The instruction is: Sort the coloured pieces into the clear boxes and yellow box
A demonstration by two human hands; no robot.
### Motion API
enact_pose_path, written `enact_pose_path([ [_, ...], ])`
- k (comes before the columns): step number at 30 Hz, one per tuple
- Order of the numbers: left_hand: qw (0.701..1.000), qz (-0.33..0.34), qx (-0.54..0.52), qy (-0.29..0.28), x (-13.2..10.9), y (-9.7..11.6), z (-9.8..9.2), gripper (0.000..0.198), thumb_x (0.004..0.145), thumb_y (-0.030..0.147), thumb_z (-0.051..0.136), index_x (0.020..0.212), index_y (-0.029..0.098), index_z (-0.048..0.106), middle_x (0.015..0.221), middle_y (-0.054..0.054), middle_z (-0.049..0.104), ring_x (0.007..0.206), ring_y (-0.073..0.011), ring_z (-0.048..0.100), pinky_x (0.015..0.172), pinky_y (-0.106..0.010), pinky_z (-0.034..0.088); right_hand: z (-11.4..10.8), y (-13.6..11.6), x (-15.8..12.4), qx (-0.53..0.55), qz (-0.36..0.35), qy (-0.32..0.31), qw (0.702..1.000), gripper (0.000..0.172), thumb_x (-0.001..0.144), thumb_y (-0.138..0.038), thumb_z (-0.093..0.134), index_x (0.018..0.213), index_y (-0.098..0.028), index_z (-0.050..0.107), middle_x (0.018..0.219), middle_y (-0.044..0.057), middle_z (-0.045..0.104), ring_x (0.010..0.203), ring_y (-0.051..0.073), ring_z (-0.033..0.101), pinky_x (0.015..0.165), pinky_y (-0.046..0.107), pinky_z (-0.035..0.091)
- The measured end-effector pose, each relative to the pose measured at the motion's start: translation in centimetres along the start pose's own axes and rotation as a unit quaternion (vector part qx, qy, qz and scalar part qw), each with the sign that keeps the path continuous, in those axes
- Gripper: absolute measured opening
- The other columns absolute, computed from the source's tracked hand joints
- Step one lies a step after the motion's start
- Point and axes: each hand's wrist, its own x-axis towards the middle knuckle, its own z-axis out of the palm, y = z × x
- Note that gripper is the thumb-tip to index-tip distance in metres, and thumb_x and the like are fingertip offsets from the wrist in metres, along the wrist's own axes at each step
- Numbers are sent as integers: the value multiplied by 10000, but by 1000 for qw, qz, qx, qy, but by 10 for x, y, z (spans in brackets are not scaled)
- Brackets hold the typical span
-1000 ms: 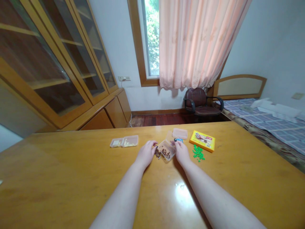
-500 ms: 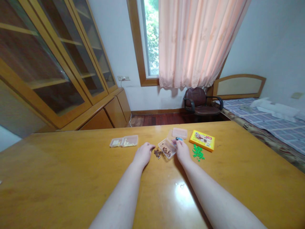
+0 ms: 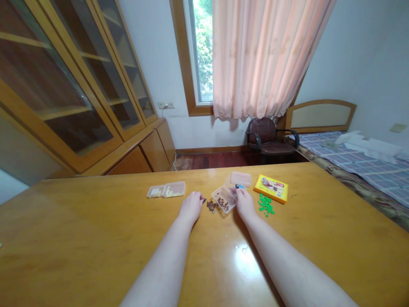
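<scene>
My left hand (image 3: 191, 207) is closed in a pinch, and a small dark piece (image 3: 203, 201) sticks out at its fingertips. Just right of it lies a loose pile of small brown pieces (image 3: 211, 206) on the table. My right hand (image 3: 246, 203) grips the right side of a clear plastic box (image 3: 220, 190), which is tilted over the table with several brown pieces (image 3: 223, 204) inside. A small dark round thing (image 3: 237, 186) shows at the right fingertips; what it is I cannot make out. Behind these fingers is a small blue patch (image 3: 242, 186).
A yellow box (image 3: 271, 187) lies right of my right hand, with green pieces (image 3: 266, 204) heaped before it. A clear lid (image 3: 241, 178) rests behind. On the left stands another open clear box (image 3: 174, 189) with pale pieces. The wooden table (image 3: 96, 238) has its far edge before a chair (image 3: 271, 136).
My left fingers have shifted slightly, and the dark piece at their tips now shows more clearly. The right hand and the tilted box have barely moved.
</scene>
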Motion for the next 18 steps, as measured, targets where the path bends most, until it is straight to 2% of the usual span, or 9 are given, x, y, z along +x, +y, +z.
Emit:
enact_pose_path([
  [11,999,-23,0,-27,0,5,-5,134,812,272,475,861,190,569,910,-53,578,809,-155,557,673,-247,381,-1,-2,-1,-3,0,-2,1000,383,737,-448,430,822,-147,651,855,90,663,795,216,589,694,298,428],
  [18,1000,-5,3,-23,-1,2,-2,137,819,263,463,874,189,565,911,-57,580,823,-153,554,685,-243,378,0,-5,-2,2,4,-1,1000,356,736,-428,437,797,-151,651,827,82,665,790,211,587,696,294,428],
])
